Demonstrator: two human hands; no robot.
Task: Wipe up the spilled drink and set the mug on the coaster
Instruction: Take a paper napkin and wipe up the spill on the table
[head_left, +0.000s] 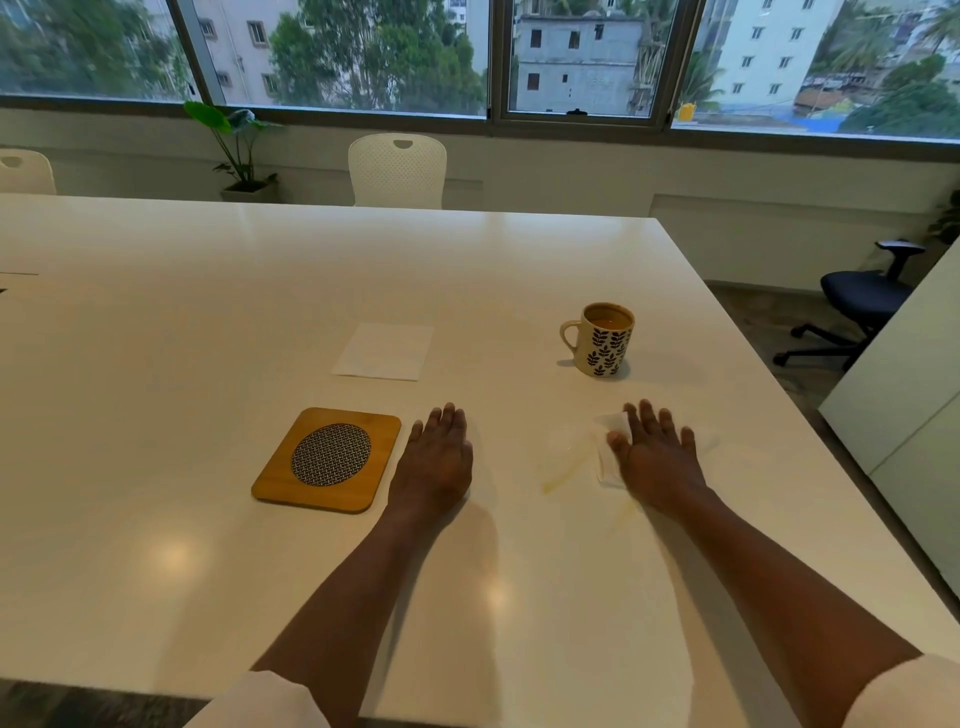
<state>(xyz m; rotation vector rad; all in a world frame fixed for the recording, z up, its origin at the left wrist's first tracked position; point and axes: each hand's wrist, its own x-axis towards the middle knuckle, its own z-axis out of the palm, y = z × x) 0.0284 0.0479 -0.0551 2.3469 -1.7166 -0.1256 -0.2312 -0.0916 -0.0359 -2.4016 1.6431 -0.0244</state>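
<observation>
Two hands laid flat: right hand (655, 457) spread upon tissue (609, 451) over spill (563, 474); left hand (435, 457) fingers together, nothing held.

Soft daylight enters from the windows (337, 52) behind. The glossy surface (208, 312) shows round glare spots. The edges bend and look slightly soft.

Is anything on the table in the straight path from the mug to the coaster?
Only the left hand, resting flat on the table just right of the coaster. The mug stands farther back and right. The spare napkin lies behind that line, and the right hand with its tissue lies right of it.
</observation>
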